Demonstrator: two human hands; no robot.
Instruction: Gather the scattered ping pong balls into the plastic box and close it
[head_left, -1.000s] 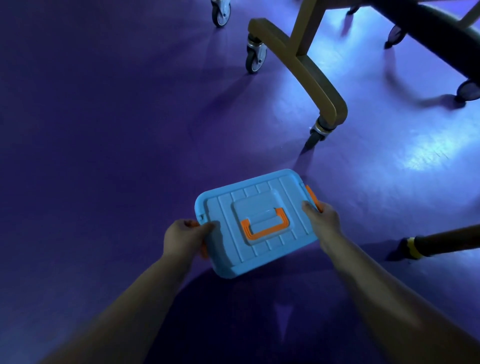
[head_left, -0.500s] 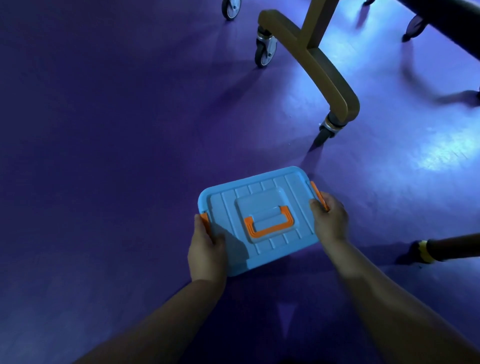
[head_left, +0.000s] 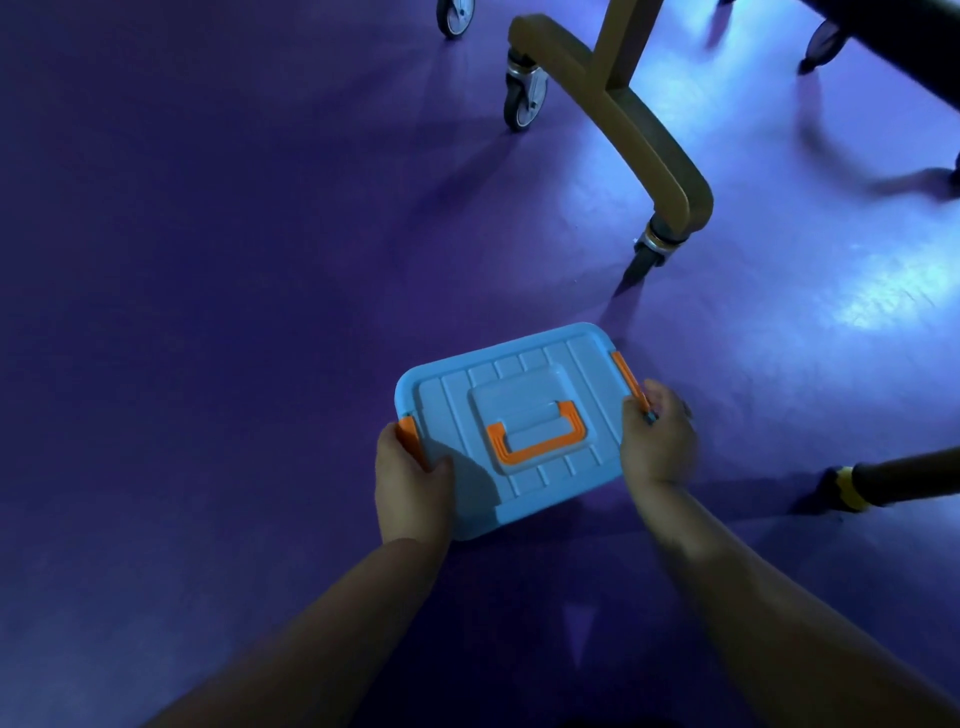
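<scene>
Left hand (head_left: 413, 480) curled over the left edge of the light-blue ribbed plastic box (head_left: 511, 423), thumb just below the orange side latch (head_left: 409, 433), probably to press it shut. Box resting on the dark purple floor (head_left: 218, 291), lid on, orange handle folded flat. Right hand (head_left: 657, 439) closed around the right orange latch (head_left: 629, 380), seemingly snapping it down. No ping pong balls in view; presumably inside.

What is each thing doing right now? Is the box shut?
Blue plastic box: lid on, resting on the floor.
Orange carry handle: folded flat on the lid.
Left side latch: under the left hand.
Right side latch: under the right hand; locked or not, cannot tell.
Ping pong balls: none visible.
</scene>
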